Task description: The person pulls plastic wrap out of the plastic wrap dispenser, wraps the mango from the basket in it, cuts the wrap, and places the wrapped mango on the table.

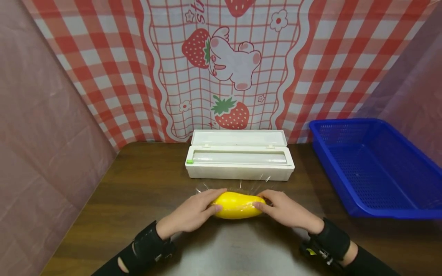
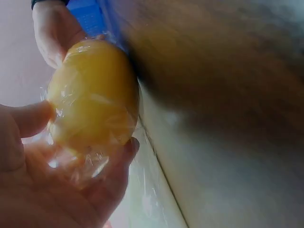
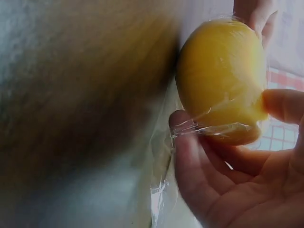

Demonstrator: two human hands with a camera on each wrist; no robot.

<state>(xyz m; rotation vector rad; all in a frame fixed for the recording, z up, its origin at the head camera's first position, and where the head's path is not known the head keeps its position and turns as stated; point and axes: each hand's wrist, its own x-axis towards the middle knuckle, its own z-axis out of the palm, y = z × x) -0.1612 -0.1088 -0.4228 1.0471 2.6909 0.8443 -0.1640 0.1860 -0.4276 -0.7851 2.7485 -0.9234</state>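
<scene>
A smooth, glossy yellow mango-like fruit [image 1: 238, 206] lies sideways between both hands, close over the table. Clear plastic wrap [image 3: 223, 130] covers it, creased around its ends, with loose edges sticking out behind it in the head view. My left hand [image 1: 197, 211] grips the left end, thumb on the near side and fingers round the far side. The right hand [image 1: 286, 209] holds the other end the same way. In the right wrist view, a flap of wrap is bunched at the fingertips [image 3: 178, 118] and hangs below the fruit.
Just behind the hands stands a white cling-film box [image 1: 239, 172], its lid raised, a roll inside and a green slider at its left. A blue plastic basket [image 1: 340, 184] sits at the right. Checked strawberry-print cloth [image 1: 238, 76] hangs behind the wooden table [image 1: 114, 214].
</scene>
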